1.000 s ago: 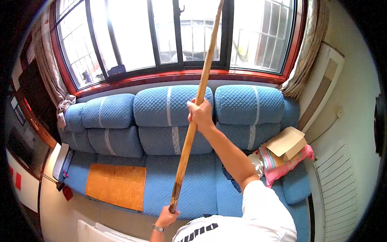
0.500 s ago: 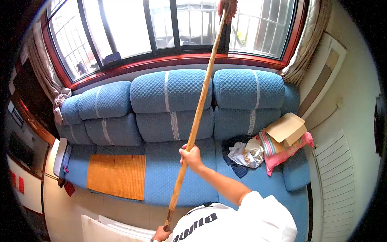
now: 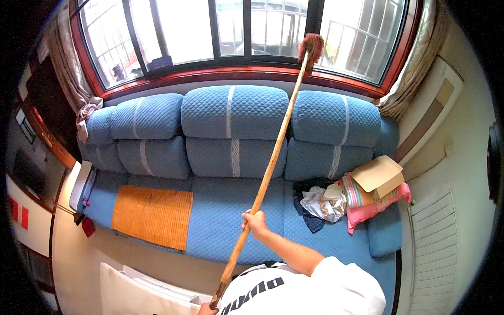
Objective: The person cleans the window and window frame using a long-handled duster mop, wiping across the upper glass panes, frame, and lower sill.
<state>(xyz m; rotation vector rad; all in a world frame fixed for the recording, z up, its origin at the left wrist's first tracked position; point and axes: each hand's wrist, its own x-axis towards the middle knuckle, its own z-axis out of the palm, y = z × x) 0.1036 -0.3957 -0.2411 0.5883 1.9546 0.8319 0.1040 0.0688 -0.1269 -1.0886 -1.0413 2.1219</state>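
A long-handled mop (image 3: 281,137) slants across the middle of the view. Its shaggy reddish-brown head (image 3: 311,47) is up in front of the window, by the dark upright frame and just above the red sill; whether it touches the glass I cannot tell. My right hand (image 3: 255,223) is closed around the wooden handle over the sofa seat. Lower down, my left hand (image 3: 208,309) grips the handle's dark bottom end and is partly cut off by the lower edge of the view.
A blue quilted sofa (image 3: 236,220) stretches below the window (image 3: 231,31). On its seat lie an orange-brown mat (image 3: 152,216), a pile of clothes (image 3: 323,203) and a cardboard box (image 3: 375,176) on a striped pink cushion. A white table (image 3: 142,294) stands at lower left.
The mop head has come down from the top edge of the view to near the window sill. The whole view has shifted a little; both hands keep hold of the handle.
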